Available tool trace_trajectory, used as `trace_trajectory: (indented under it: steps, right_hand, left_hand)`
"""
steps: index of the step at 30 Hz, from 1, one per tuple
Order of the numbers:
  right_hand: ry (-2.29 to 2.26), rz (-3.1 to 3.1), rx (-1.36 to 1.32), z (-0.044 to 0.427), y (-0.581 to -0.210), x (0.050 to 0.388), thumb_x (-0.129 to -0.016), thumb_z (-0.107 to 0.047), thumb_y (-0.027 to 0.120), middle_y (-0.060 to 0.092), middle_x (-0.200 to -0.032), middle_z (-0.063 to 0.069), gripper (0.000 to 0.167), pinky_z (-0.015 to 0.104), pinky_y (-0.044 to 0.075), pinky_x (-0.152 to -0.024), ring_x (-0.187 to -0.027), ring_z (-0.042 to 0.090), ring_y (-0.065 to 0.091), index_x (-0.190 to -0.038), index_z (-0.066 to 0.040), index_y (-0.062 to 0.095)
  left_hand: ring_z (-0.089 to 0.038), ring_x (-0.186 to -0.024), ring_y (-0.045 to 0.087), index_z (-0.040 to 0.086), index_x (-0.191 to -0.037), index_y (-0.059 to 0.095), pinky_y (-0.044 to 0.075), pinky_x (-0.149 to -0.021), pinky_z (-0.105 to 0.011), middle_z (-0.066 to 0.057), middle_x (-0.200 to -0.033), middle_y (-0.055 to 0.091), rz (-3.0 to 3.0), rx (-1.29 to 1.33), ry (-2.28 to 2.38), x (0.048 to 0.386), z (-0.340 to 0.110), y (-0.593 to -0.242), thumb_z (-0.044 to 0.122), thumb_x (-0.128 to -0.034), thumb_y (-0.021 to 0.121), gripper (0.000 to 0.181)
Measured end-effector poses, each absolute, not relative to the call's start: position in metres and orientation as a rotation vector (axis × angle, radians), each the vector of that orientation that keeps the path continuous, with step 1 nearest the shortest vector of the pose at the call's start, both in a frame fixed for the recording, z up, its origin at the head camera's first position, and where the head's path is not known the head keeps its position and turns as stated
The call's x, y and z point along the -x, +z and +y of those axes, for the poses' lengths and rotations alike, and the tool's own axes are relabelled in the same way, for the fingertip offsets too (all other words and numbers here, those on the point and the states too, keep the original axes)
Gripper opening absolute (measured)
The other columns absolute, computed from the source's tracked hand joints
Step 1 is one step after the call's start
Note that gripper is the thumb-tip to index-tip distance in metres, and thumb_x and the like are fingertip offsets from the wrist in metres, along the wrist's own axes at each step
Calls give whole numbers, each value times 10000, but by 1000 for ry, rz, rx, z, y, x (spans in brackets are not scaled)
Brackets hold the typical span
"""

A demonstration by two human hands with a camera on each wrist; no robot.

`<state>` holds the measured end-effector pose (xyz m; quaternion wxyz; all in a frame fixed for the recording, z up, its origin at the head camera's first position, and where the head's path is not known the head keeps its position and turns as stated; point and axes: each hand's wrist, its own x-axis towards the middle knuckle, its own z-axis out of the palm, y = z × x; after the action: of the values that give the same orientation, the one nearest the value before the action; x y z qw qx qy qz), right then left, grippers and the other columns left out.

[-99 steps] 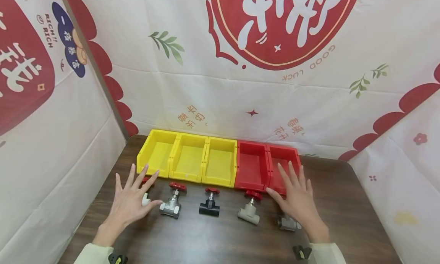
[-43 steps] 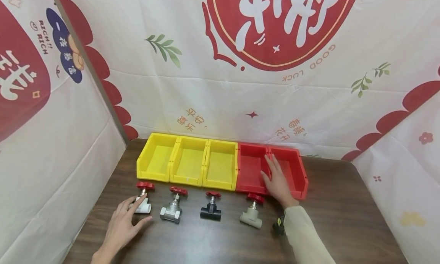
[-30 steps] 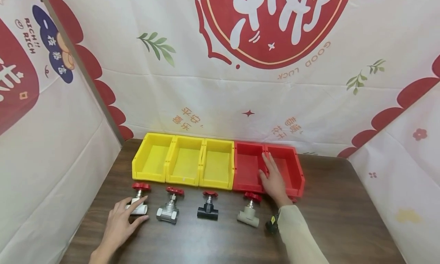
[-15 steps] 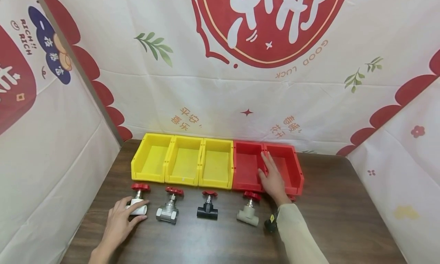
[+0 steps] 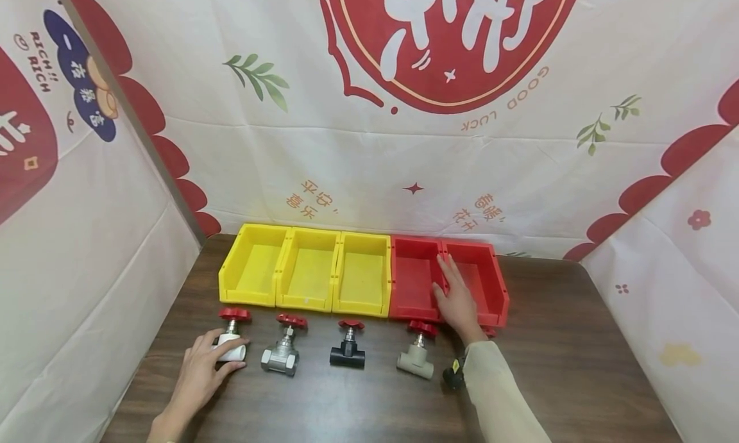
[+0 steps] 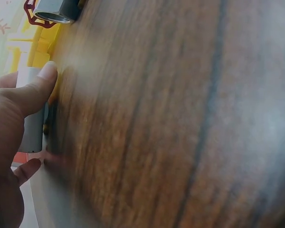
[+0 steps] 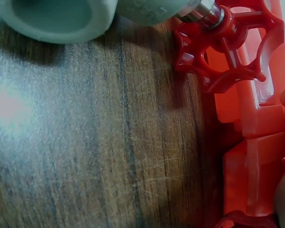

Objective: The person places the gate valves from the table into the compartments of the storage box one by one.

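My left hand (image 5: pixel 196 372) holds a white valve (image 5: pixel 235 352) with a red handwheel (image 5: pixel 235 314), thumb in front and fingers over its body. In the left wrist view, the thumb lies across the white pipe body (image 6: pixel 33 130). My right hand (image 5: pixel 460 305) rests over the wall between the two red bins, fingers extended and thumb spread toward the left red bin (image 5: pixel 417 283). Below that hand, the right forearm hides most of another valve; a bit of red handwheel (image 5: pixel 489 332) shows. The grey-green valve (image 5: pixel 416 361) lies left of the right wrist.
Between the hands lie a silver metal valve (image 5: pixel 281 358) and a black valve (image 5: pixel 348 355), both with red handwheels. Three yellow bins (image 5: pixel 360 305) stand left of the red ones, against a printed cloth backdrop (image 5: pixel 323 142). The wooden table (image 5: pixel 346 411) extends toward me.
My left hand has come down from above the table and taken hold of the white valve. My right hand has moved left onto the red bins' dividing wall. The last half second shows little motion.
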<state>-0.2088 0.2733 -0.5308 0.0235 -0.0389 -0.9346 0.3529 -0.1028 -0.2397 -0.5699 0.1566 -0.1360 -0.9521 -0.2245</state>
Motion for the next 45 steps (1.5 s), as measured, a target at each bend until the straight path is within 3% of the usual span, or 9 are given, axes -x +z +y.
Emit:
trace_trajectory:
  steps: [6,14,27,40,45]
  right_hand:
    - [1108,-2894,124,273,-529,208,-909,-259,647,24,-1586,-131,807,571,447,-883,-1397,354,221,-1517,-414,141]
    - [1103,-2902,134,273,-529,208,-908,-263,647,37,-1593,-99,808,581,449,-873,-1396,356,224,-1513,-427,136]
    - [1110,-2909,142,272,-528,207,-910,-267,643,11,-1586,-137,814,640,393,-904,-1403,346,212,-1501,-461,117]
    - [1113,-2901,150,273,-530,208,-913,-268,641,27,-1591,-115,807,592,444,-874,-1398,348,223,-1503,-455,123]
    - [1117,-2904,156,271,-528,207,-910,-267,644,30,-1591,-113,807,632,400,-901,-1399,347,221,-1509,-441,132]
  left_hand:
    - [-403,-1031,500,256,-1085,719,340,-685,-434,-199,-1141,561,-2734,396,-646,104,-241,-570,207,-644,854,464]
    - [-379,-972,516,219,-1047,737,433,-733,-535,-211,-1113,568,-2676,450,-706,104,-241,-571,160,-620,859,448]
    - [-344,-899,527,175,-1019,739,465,-688,-500,-220,-1063,563,-2593,538,-671,102,-241,-571,130,-577,864,461]
    - [-377,-956,519,174,-1058,721,476,-717,-537,-238,-1108,540,-2588,494,-680,107,-235,-559,90,-622,843,460]
    - [-405,-954,543,167,-1067,716,482,-723,-563,-243,-1115,533,-2604,488,-691,106,-234,-556,81,-632,836,459]
